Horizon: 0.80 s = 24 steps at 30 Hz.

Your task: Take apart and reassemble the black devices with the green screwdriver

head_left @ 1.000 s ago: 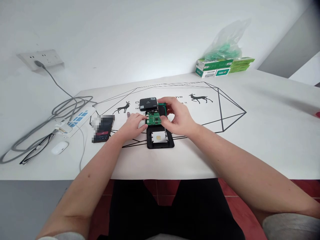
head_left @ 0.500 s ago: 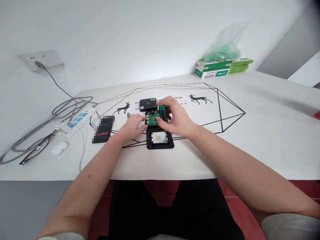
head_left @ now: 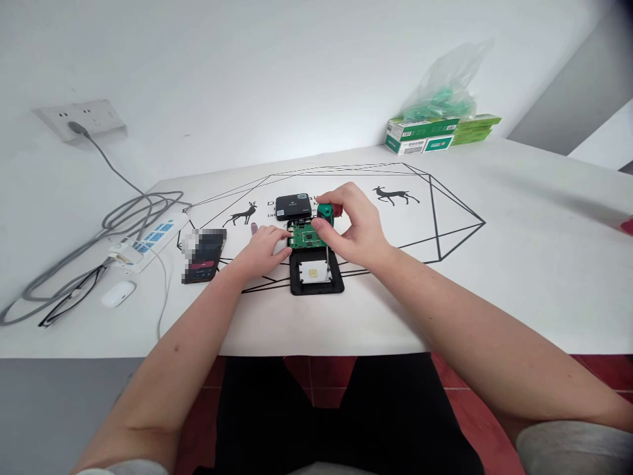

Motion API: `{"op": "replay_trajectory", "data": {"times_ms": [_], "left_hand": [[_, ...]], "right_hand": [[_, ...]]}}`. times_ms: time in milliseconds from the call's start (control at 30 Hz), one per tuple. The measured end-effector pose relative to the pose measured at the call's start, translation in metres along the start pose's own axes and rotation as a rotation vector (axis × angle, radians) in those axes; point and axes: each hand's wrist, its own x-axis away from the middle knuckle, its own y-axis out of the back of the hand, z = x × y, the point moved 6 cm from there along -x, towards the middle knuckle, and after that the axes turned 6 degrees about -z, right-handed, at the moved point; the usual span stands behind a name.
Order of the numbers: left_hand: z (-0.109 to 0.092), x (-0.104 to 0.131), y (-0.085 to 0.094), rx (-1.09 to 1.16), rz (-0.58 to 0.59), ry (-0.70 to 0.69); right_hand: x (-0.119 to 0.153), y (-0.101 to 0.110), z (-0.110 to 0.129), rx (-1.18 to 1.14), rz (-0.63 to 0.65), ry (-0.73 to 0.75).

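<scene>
Should the screwdriver (head_left: 325, 212) pinched in the right fingers (head_left: 325, 232) tilt, it could scratch the metal plate (head_left: 320, 273); the left fingers (head_left: 280, 234), parted, touch the circuit board (head_left: 304, 236).

My screwdriver (head_left: 325, 212) has a green and black handle. I see a green circuit board (head_left: 305, 236), a black cover (head_left: 318, 289) with a silver plate (head_left: 305, 269) bearing a yellowish square, and a black box (head_left: 293, 208) with pale stickers. Black deer and angular black lines pattern my white table (head_left: 519, 297). The cartons (head_left: 420, 145) are green and white, my trousers (head_left: 321, 435) black, the floor (head_left: 467, 412) red.
</scene>
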Motion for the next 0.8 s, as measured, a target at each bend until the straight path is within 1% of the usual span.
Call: {"op": "replay_trajectory", "data": {"times_ms": [167, 300, 367, 533, 600, 700, 800], "left_hand": [[0.001, -0.001, 0.000, 0.000, -0.001, -0.009], [0.002, -0.001, 0.000, 0.008, -0.005, -0.006], [0.001, -0.001, 0.000, 0.012, -0.004, -0.005], [-0.001, 0.000, 0.001, 0.012, -0.001, 0.006], [-0.001, 0.000, 0.000, 0.012, 0.002, 0.009], [-0.001, 0.000, 0.000, 0.007, 0.005, 0.005], [0.000, 0.000, 0.000, 0.000, 0.001, 0.003]], "right_hand": [[0.008, -0.002, -0.010, -0.040, -0.059, -0.102], [0.012, -0.005, -0.011, -0.065, -0.028, -0.171], [0.010, -0.004, -0.006, -0.063, -0.023, -0.149], [0.003, 0.007, 0.005, -0.084, -0.066, -0.010], [0.001, 0.010, 0.005, -0.074, -0.075, -0.006], [-0.001, 0.011, 0.002, -0.027, -0.086, -0.040], [-0.001, 0.011, 0.004, 0.030, -0.129, -0.026]]}}
